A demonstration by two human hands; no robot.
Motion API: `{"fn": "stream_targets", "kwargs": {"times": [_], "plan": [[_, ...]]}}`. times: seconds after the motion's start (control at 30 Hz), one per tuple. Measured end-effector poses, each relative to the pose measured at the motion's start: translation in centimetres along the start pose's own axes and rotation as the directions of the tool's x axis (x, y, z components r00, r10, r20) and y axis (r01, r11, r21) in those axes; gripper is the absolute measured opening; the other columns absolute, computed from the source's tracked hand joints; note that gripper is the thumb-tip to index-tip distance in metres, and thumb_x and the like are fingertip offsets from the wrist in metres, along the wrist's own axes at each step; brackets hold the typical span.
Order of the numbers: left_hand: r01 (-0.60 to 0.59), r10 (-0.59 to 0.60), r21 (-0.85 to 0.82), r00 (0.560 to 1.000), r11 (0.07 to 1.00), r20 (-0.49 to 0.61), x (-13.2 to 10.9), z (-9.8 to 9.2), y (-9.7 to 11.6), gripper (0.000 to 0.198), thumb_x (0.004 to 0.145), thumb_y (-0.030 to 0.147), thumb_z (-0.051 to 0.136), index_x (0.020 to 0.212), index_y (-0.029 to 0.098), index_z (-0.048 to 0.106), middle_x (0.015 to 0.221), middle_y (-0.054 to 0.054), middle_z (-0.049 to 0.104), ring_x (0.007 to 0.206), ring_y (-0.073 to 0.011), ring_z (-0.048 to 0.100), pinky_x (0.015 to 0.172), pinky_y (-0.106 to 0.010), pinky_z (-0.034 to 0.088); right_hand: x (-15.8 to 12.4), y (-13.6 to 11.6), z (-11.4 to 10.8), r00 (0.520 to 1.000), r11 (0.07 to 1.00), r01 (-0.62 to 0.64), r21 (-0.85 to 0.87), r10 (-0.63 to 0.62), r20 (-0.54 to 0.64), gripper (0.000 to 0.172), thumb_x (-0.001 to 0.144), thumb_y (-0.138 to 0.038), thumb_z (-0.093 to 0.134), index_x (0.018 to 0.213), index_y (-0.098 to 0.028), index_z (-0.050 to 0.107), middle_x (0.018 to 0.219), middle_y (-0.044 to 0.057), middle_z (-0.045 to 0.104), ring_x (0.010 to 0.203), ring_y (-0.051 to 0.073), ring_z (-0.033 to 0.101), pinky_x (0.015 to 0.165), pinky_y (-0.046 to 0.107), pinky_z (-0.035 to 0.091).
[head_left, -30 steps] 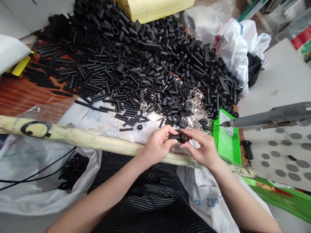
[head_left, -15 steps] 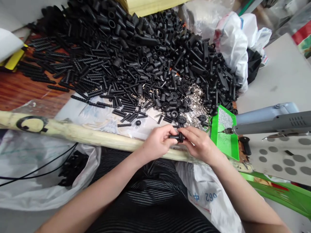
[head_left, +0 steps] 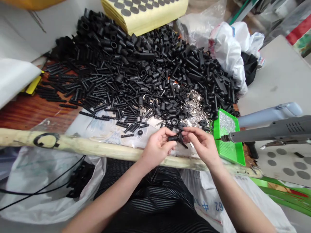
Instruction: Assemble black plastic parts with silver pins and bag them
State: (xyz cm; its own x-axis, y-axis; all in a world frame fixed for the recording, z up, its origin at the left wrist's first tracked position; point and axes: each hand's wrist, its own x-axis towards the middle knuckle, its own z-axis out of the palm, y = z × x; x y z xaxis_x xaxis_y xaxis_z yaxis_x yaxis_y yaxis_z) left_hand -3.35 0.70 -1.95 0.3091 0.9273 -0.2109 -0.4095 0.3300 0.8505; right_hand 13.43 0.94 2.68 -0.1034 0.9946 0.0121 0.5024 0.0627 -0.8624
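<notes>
My left hand [head_left: 157, 147] pinches a small black plastic part [head_left: 175, 138] just above the table's front edge. My right hand [head_left: 202, 144] meets it from the right, fingertips closed on the same part's other end. Right behind the hands lie black round caps and shiny metal clips [head_left: 197, 102]. Beyond them spreads a big heap of black plastic tubes [head_left: 155, 55] and ribbed sleeves [head_left: 97, 87].
A green tray of small screws [head_left: 227, 137] sits right of my hands, with a grey electric screwdriver [head_left: 272, 131] pointing into it. Yellow sheets [head_left: 145, 13] lie at the back, white bags [head_left: 233, 42] at back right, and a bag with black parts [head_left: 48, 181] at lower left.
Both hands stay joined on the small black part and have turned it slightly. The view has tilted, showing more of the yellow sheets at the back.
</notes>
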Motion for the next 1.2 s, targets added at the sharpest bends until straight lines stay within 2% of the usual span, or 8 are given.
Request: {"fn": "stream_targets", "kwargs": {"times": [0.1,0.23,0.37,0.53,0.63,0.8,1.0,1.2], "plan": [[0.006,-0.006,-0.018,1.0,1.0,-0.027,-0.1,-0.1,0.3,0.019,0.069,0.014,0.061,0.084,0.017,0.051,0.061,0.004,0.058,0.049,-0.0085,0.052,0.049,-0.02,0.044,-0.4,0.2,1.1,0.994,0.997,0.001,0.075,0.008,-0.111,0.016,0.082,-0.034,0.066,0.087,-0.019,0.068,0.075,0.003,0.069,0.06,0.015,0.064,0.057,0.026,0.055],[0.003,-0.003,-0.014,1.0,1.0,-0.006,-0.3,-0.2,0.6,0.019,0.069,0.014,0.064,0.082,0.017,0.051,0.064,0.003,0.059,0.051,-0.0085,0.054,0.051,-0.02,0.046,-0.8,0.1,2.0,0.982,0.991,0.122,0.056,-0.112,-0.153,0.007,0.079,-0.024,0.068,0.084,-0.019,0.069,0.08,0.004,0.067,0.07,0.017,0.064,0.06,0.026,0.054],[0.013,-0.013,0.022,0.999,1.0,0.035,-0.4,-0.4,0.8,0.019,0.072,0.015,0.064,0.086,0.017,0.052,0.067,0.003,0.059,0.055,-0.0087,0.056,0.053,-0.02,0.047,-0.8,-0.3,1.8,0.942,0.952,0.3,-0.061,-0.306,-0.138,0.006,0.083,-0.017,0.064,0.087,-0.019,0.068,0.081,0.006,0.065,0.076,0.019,0.061,0.064,0.03,0.052],[0.052,-0.055,0.041,0.995,0.998,0.086,-0.1,-0.3,0.7,0.051,0.064,0.014,0.073,0.111,0.02,0.053,0.091,-0.001,0.061,0.062,-0.0093,0.057,0.055,-0.021,0.05,-0.9,0.4,1.5,0.861,0.857,0.472,-0.206,-0.498,-0.102,0.015,0.088,-0.009,0.055,0.091,-0.018,0.067,0.083,0.007,0.066,0.077,0.018,0.062,0.068,0.031,0.052],[0.049,-0.054,0.075,0.997,0.996,0.064,0.1,0.0,0.7,0.038,0.064,0.013,0.071,0.101,0.016,0.06,0.081,-0.001,0.062,0.057,-0.0088,0.054,0.05,-0.019,0.048,-1.1,1.1,1.7,0.825,0.801,0.517,-0.302,-0.56,-0.071,0.017,0.089,-0.01,0.052,0.093,-0.018,0.065,0.086,0.008,0.066,0.079,0.019,0.063,0.068,0.031,0.053],[0.075,-0.079,0.088,0.996,0.993,0.044,0.2,0.2,0.9,0.03,0.068,0.014,0.067,0.097,0.014,0.063,0.084,-0.003,0.065,0.053,-0.0084,0.055,0.047,-0.02,0.047,-1.0,1.3,1.9,0.861,0.869,0.475,-0.138,-0.492,-0.13,0.013,0.087,-0.012,0.054,0.086,-0.018,0.066,0.08,0.006,0.067,0.074,0.018,0.063,0.067,0.03,0.053],[0.061,-0.066,0.149,0.997,0.987,0.028,0.2,0.2,0.4,0.037,0.062,0.013,0.072,0.098,0.015,0.062,0.088,-0.005,0.068,0.067,-0.0148,0.061,0.047,-0.02,0.048,-1.0,1.1,1.7,0.942,0.947,0.322,0.008,-0.32,-0.101,0.007,0.084,-0.016,0.06,0.08,-0.018,0.066,0.075,0.005,0.067,0.069,0.018,0.063,0.062,0.029,0.052],[0.017,-0.021,0.245,1.0,0.969,0.012,0.2,0.1,0.1,0.034,0.061,0.012,0.074,0.093,0.016,0.064,0.088,-0.005,0.071,0.085,-0.0188,0.065,0.072,-0.027,0.053,-0.7,1.3,0.9,0.918,0.918,0.396,0.014,-0.396,0.016,0.011,0.087,-0.014,0.058,0.079,-0.017,0.065,0.076,0.005,0.068,0.069,0.016,0.063,0.066,0.028,0.051]]}}
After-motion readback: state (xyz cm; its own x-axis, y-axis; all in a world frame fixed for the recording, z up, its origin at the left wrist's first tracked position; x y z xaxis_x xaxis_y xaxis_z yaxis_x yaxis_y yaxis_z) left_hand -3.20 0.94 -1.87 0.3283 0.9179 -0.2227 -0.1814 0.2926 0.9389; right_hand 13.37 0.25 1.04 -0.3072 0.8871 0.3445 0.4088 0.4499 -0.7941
